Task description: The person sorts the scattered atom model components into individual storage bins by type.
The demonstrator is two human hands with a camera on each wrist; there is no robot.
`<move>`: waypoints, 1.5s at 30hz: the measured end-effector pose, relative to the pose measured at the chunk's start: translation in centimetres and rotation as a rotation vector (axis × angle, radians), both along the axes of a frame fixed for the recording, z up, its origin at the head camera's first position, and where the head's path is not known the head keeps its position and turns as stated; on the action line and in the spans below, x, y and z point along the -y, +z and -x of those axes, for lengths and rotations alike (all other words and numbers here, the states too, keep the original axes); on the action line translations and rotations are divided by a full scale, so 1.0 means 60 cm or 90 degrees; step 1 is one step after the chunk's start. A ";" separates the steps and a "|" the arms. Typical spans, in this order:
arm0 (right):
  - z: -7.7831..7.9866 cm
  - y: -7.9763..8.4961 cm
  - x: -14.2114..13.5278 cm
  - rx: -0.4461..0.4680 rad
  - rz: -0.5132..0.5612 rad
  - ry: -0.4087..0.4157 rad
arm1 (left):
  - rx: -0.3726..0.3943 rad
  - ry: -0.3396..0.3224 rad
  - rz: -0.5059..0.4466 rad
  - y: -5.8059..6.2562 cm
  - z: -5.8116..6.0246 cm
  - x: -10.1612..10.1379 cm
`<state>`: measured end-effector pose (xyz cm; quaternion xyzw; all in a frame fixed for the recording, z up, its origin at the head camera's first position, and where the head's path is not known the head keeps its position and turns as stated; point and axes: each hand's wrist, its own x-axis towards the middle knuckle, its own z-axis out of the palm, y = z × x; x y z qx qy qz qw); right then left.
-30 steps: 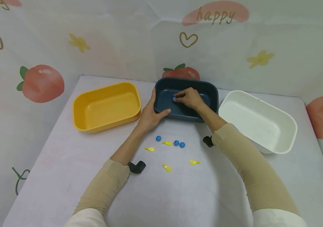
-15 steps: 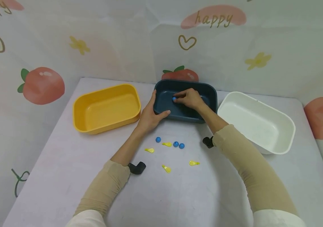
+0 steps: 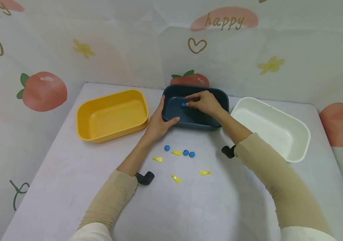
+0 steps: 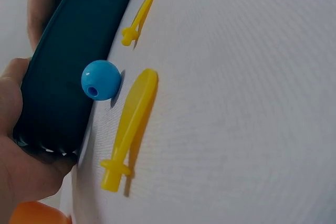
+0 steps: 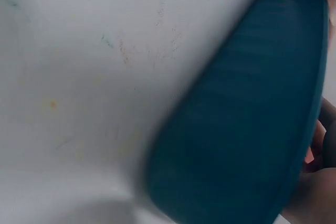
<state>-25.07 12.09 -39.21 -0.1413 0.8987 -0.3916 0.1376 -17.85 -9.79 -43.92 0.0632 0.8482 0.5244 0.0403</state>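
Note:
A dark blue plastic bin (image 3: 195, 125) stands at the back middle of the table. My left hand (image 3: 157, 124) grips its left end, thumb on the front rim and fingers along the side. Inside the bin lies a small blue bead (image 3: 183, 105). Over it is my right hand (image 3: 206, 103), thumb and index finger parted, the thumb tip right beside the bead. On the table in front are several more blue beads (image 4: 101, 80), with holes through them. Among them lie several small yellow spoon-shaped pieces (image 4: 128, 129). In the right wrist view the bin wall (image 5: 241, 114) hides most of that hand.
To the left stands a yellow bin (image 3: 112, 115), close to my left wrist. A white bin (image 3: 302, 137) is at the right, partly behind my right forearm. Black wrist camera mounts (image 3: 145, 178) stick out from both sleeves. A printed cloth backdrop (image 3: 129, 50) rises behind the table.
My right thumb and index finger have come apart from the blue bead, which stays in the bin. The right hand and forearm have shifted slightly right. The left hand has kept its place.

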 end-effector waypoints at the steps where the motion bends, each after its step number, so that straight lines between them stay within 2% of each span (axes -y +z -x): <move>1: -0.002 0.003 -0.001 -0.002 0.002 0.005 | -0.002 0.000 0.000 0.000 0.000 0.000; 9: -0.028 0.033 -0.014 -0.014 0.016 0.042 | -0.012 -0.007 0.002 0.002 0.003 -0.004; 14: -0.056 0.056 -0.020 -0.031 0.018 0.062 | -0.004 0.009 0.011 0.003 0.004 -0.004; 19: -0.088 0.065 -0.029 -0.043 0.036 0.078 | -0.002 0.014 0.017 0.005 0.004 -0.004; 26: -0.128 0.060 -0.037 -0.044 0.054 0.087 | 0.011 0.012 0.012 0.008 0.003 -0.007; 36: -0.168 0.040 -0.045 -0.035 0.124 0.088 | 0.000 0.015 0.003 -0.002 0.004 -0.012; 45: -0.199 0.016 -0.048 -0.024 0.113 0.097 | -0.008 0.016 0.003 -0.002 0.000 -0.009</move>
